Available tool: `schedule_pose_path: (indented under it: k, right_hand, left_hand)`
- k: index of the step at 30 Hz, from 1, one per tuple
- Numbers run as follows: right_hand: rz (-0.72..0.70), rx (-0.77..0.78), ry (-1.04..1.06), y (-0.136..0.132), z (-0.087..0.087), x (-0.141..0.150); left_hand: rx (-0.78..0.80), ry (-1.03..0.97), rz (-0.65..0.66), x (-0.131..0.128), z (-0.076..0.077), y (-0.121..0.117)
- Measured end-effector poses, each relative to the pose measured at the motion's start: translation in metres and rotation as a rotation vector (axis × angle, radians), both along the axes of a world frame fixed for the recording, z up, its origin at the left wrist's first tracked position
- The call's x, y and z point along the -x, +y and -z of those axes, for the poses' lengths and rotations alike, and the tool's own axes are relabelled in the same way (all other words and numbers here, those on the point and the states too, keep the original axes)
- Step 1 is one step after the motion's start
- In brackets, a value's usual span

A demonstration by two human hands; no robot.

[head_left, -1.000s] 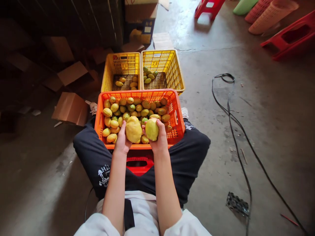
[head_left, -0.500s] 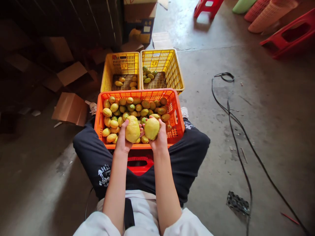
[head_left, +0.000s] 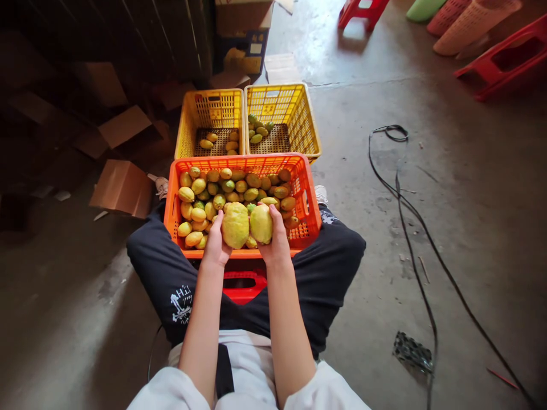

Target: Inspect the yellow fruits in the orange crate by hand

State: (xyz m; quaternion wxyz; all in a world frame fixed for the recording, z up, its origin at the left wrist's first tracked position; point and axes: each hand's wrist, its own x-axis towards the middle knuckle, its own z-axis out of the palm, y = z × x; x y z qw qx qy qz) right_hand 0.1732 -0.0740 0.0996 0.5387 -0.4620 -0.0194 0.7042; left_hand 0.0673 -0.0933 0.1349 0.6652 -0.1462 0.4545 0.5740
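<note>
Fruits (head_left: 235,226): left hand (head_left: 216,242) grips one, right hand (head_left: 276,238) another, near one orange crate's nearer rim (head_left: 248,254); two yellow crates (head_left: 185,130) stand beyond the hands, floor (head_left: 491,228) spreads rightward.

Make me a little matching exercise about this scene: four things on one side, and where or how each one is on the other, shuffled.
Things:
1. left hand
2. black cable
3. right hand
4. orange crate

Place or state:
A. around the smaller-looking fruit
B. with many small fruits inside
C. around the larger-looking fruit
D. lying on the floor

Pairs: 1-C, 2-D, 3-A, 4-B
</note>
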Motion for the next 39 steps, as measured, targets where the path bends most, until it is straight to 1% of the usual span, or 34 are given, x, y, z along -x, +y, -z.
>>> schedule_pose_path:
  k: [3,7,12,18,21,25,33,39]
  right_hand:
    - [-0.005,-0.022,-0.017,-0.001,0.004,-0.002]
    - [-0.077,0.024,0.018,0.001,0.006,-0.005]
    - [-0.104,0.093,0.077,0.005,0.002,-0.006]
    - [-0.119,0.113,0.133,0.007,-0.002,-0.008]
    - [-0.117,0.106,0.16,0.007,0.002,-0.008]
    - [-0.107,0.041,0.193,0.006,0.009,-0.007]
    - [-0.1,0.03,0.131,0.005,0.016,-0.004]
    - [-0.107,0.034,0.138,0.005,0.015,-0.007]
  left_hand:
    - [-0.012,-0.053,0.016,0.002,0.007,0.001]
    - [-0.027,-0.104,0.044,0.005,0.01,0.001]
    - [0.003,-0.103,0.063,0.004,0.006,0.001]
    - [0.034,-0.094,0.045,0.004,0.001,0.0]
    - [0.032,-0.087,0.04,0.007,0.0,0.0]
    - [0.033,-0.088,0.038,0.009,0.002,-0.001]
    - [0.025,-0.013,0.015,0.005,0.0,-0.004]
    - [0.045,-0.033,0.061,0.004,-0.007,-0.003]
